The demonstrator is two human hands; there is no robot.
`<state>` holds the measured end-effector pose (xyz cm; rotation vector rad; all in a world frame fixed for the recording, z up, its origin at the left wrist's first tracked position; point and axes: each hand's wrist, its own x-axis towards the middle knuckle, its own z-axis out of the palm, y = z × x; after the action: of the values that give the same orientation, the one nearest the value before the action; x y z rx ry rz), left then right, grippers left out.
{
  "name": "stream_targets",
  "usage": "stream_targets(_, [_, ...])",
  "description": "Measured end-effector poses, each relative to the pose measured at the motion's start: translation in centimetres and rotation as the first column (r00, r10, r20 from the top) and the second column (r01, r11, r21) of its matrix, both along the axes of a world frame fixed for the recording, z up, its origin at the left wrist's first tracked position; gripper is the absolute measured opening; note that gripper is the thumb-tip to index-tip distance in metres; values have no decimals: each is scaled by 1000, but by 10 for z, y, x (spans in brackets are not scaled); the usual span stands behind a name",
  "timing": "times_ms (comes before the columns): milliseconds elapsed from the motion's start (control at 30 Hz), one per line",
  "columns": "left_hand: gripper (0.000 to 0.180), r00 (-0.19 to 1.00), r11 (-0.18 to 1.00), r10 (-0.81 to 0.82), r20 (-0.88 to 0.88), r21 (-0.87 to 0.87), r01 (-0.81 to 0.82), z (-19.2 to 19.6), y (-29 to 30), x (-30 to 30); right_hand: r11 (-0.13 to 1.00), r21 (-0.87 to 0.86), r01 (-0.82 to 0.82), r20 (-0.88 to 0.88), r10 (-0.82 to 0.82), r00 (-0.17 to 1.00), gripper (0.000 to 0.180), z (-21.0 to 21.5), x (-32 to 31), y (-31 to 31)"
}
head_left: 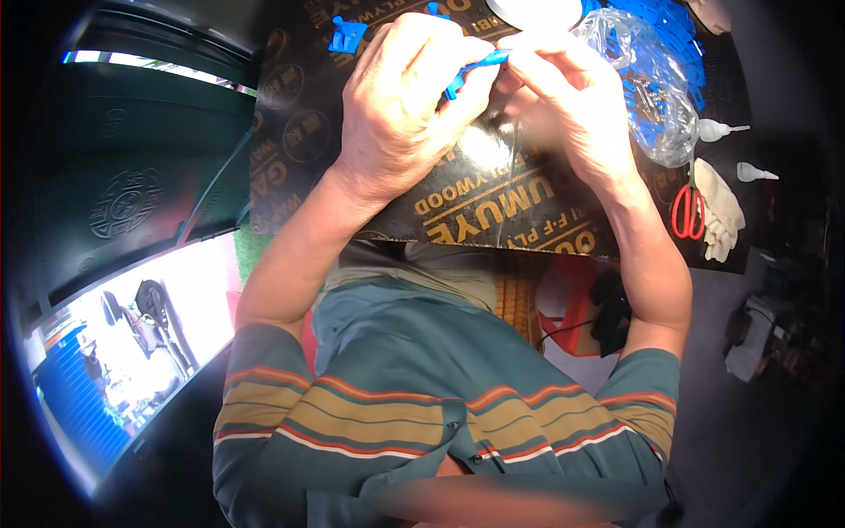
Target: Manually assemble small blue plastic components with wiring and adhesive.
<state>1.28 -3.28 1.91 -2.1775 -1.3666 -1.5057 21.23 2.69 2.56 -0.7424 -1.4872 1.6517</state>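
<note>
Over the far half of the dark printed plywood board, my left hand (409, 101) is closed around a small blue plastic part (480, 66). My right hand (568, 92) meets it from the other side, its thumb and fingertips pinched together at the part's right end. Whether a second small piece sits between those right fingertips I cannot make out. Another blue plastic piece (348, 35) lies on the board just left of my left hand. A clear plastic bag (656, 106) with small metal-looking pieces in it rests right of my right hand.
More blue parts (673, 35) are heaped at the far right, beside a round white container (534, 11). Red-handled scissors (687, 211), a white glove (720, 211) and two small white nozzle bottles (717, 130) lie along the right side. The plywood board's (519, 198) near edge faces my lap.
</note>
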Motion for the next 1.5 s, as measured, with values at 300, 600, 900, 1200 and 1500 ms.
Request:
stream_targets(300, [26,997,999,-7,-76,53,11,12,-2,5,999,-11,-31,-15,30,999,26,-4,-1,2])
stream_targets(600, [26,998,998,-18,-57,67,22,11,-1,5,998,13,-56,-42,57,997,26,-8,0,4])
stream_targets(900, [26,997,998,-32,-71,57,36,11,-1,4,1000,4,-15,57,15,998,25,-2,1,4])
stream_targets(1200, [26,998,999,-30,-63,39,32,11,-2,4,987,-151,46,117,-29,993,19,24,-7,-4])
stream_targets(1500, [26,997,999,-23,-71,32,25,12,-1,3,994,-105,19,124,-6,992,20,14,-5,0])
